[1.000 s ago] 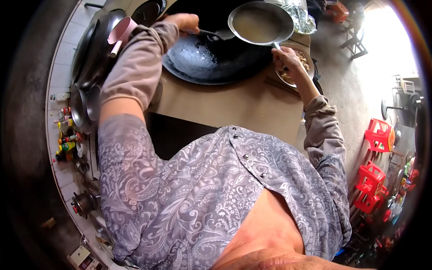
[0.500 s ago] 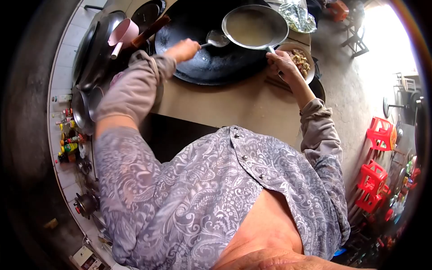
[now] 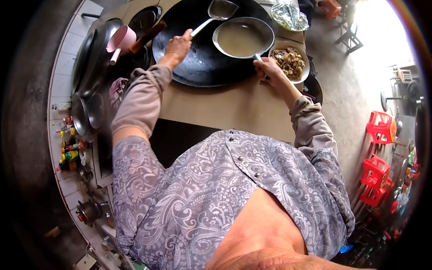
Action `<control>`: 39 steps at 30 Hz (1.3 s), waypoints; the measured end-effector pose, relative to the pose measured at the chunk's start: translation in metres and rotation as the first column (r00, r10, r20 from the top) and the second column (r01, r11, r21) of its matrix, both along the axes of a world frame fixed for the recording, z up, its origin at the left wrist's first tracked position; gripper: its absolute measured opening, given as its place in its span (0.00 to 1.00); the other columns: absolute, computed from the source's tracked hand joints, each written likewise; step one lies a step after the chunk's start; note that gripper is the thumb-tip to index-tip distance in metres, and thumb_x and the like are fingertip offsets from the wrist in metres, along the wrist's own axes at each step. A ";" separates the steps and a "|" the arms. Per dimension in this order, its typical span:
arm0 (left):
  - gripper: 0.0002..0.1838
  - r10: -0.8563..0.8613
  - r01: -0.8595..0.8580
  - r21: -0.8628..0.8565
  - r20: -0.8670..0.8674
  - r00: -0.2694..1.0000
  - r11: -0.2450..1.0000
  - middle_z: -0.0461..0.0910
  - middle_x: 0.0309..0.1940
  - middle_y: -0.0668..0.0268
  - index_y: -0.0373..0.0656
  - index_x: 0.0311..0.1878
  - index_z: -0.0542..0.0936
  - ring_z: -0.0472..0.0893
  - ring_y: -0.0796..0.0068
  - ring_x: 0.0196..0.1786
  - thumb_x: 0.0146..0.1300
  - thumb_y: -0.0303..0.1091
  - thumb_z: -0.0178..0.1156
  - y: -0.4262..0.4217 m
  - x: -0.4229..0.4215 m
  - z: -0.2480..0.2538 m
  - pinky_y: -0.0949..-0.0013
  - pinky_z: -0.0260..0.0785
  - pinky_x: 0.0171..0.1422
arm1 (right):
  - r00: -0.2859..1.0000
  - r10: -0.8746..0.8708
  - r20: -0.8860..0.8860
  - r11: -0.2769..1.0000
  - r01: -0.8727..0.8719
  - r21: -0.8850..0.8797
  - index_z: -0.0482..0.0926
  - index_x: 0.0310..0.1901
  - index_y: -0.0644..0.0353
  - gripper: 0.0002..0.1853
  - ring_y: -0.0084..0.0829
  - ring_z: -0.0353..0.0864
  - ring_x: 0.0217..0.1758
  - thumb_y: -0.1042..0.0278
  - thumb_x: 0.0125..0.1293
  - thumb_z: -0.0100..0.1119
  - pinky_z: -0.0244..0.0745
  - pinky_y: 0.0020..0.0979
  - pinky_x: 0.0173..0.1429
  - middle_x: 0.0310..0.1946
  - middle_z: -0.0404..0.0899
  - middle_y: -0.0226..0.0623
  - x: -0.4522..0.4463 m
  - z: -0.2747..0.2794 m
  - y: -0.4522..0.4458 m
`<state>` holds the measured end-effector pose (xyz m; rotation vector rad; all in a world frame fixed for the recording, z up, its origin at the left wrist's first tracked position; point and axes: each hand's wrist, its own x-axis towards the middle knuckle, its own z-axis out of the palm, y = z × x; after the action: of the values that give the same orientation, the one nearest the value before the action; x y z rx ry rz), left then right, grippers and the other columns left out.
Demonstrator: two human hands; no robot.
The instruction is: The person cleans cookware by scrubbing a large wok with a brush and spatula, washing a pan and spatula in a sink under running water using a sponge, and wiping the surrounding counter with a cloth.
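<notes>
My left hand [image 3: 177, 48] is closed around the handle of a metal wok spatula [image 3: 222, 10], whose broad head is over the far side of a large black wok [image 3: 198, 58]. My right hand [image 3: 269, 71] grips the short handle of a round metal pan [image 3: 243, 38], held over the wok's right side. Cloudy, pale brown liquid fills the pan. Just right of it stands a white bowl [image 3: 306, 74] of cooked food in brown pieces, near my right wrist.
A foil-covered dish [image 3: 289, 17] sits at the counter's far right corner. Left of the wok are a pink dipper [image 3: 121, 39], a reddish-brown brush [image 3: 148, 38] and a dark lid [image 3: 144, 20]. Bottles [image 3: 69, 155] line the left wall; red stools [image 3: 375, 171] stand at right.
My left hand moved the spatula away from me, to the wok's far side. My right hand brought the pan left and slightly nearer, uncovering more of the food bowl.
</notes>
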<state>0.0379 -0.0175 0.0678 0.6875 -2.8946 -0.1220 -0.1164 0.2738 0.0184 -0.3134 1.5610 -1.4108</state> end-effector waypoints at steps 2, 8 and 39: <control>0.21 -0.067 0.066 -0.090 -0.005 0.998 0.994 0.80 0.32 0.52 0.55 0.58 0.66 0.80 0.50 0.37 0.61 0.36 0.54 -0.004 0.013 0.024 0.53 0.74 0.42 | 1.000 -0.002 -0.028 1.000 0.001 -0.014 0.68 0.25 0.58 0.10 0.20 0.63 0.14 0.66 0.62 0.54 0.57 0.23 0.15 0.17 0.66 0.28 0.002 0.001 0.000; 0.14 -0.189 0.233 -0.475 0.139 0.972 0.849 0.80 0.28 0.58 0.54 0.53 0.72 0.82 0.57 0.30 0.64 0.35 0.50 0.003 0.053 0.068 0.60 0.77 0.34 | 0.992 0.059 -0.109 0.994 -0.048 0.102 0.69 0.23 0.60 0.12 0.25 0.66 0.15 0.63 0.61 0.53 0.60 0.28 0.18 0.16 0.67 0.31 -0.004 -0.013 -0.006; 0.12 0.062 -0.058 0.053 -0.085 0.994 0.997 0.81 0.36 0.58 0.54 0.47 0.73 0.80 0.52 0.41 0.60 0.40 0.56 -0.005 -0.039 -0.047 0.54 0.74 0.46 | 0.999 -0.051 0.001 0.998 0.051 -0.042 0.68 0.28 0.59 0.09 0.21 0.64 0.19 0.66 0.62 0.53 0.60 0.24 0.20 0.21 0.66 0.28 -0.014 0.007 0.006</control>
<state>-0.0012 -0.0223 0.0206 0.7572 -2.7939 -0.2121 -0.1304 0.2799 0.0253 -0.3002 1.5504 -1.4839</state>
